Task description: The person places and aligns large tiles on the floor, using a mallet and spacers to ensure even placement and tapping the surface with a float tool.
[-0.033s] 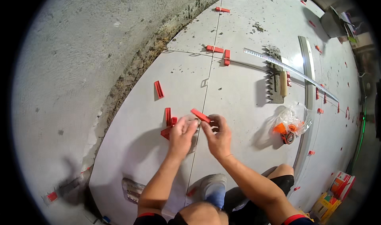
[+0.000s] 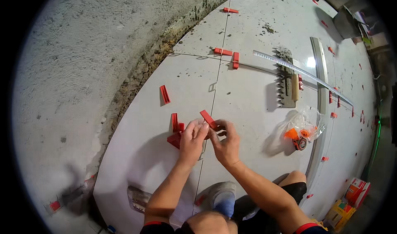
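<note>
I hold a red plastic wedge [image 2: 207, 117] in the fingers of my right hand [image 2: 224, 143] over the grey-white tiled floor. Close on its left, my left hand [image 2: 192, 141] has thumb and fingers pinched together at the near side of the wedge; whatever is between them is too small or hidden to tell. Several more red wedges [image 2: 175, 122] lie loose just beyond and left of my left hand, partly hidden by it. Another red wedge [image 2: 165, 94] lies farther up, and a straight joint between tiles runs under my hands.
A notched trowel [image 2: 295, 87], steel ruler [image 2: 269, 57], long straightedge [image 2: 319, 60] and plastic bag with a tape measure [image 2: 300, 144] lie right. A rough wall [image 2: 74, 68] borders the tiles left. Another tool [image 2: 138, 199] lies lower left, boxes [image 2: 339, 213] lower right, a bucket [image 2: 345, 23] upper right.
The red wedge is tilted more steeply, its far end slightly higher in view. My left hand has moved a little right, closer to my right hand.
</note>
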Motion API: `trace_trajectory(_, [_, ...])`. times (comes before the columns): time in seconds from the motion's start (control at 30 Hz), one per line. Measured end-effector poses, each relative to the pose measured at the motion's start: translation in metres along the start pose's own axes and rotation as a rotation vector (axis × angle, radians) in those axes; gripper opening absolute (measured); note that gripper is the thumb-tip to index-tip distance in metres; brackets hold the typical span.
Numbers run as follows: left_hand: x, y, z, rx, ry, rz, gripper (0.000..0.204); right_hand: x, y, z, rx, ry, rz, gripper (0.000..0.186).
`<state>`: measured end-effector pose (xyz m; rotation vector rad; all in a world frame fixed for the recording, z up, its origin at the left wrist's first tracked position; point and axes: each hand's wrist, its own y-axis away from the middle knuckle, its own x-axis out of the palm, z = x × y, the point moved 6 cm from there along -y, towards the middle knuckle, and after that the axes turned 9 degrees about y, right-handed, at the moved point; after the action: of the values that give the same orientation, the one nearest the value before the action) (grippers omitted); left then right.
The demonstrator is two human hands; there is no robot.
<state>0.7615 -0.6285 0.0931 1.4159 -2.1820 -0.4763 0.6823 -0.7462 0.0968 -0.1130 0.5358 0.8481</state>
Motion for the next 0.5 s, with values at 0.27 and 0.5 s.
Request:
trace_trajectory(0.27, [0.026,-0.074,-0.022,-0.038,0.018,0.000,0.028,0.004,-0.059,0.011,-0.398,0.234,-0.182,0.030])
trace_trajectory(0.5, [0.046,-0.138,-0.039,0.094,-0.211,0.100,0.030,0.010,-0.105,0.004,-0.284,0.131,-0.063,0.024])
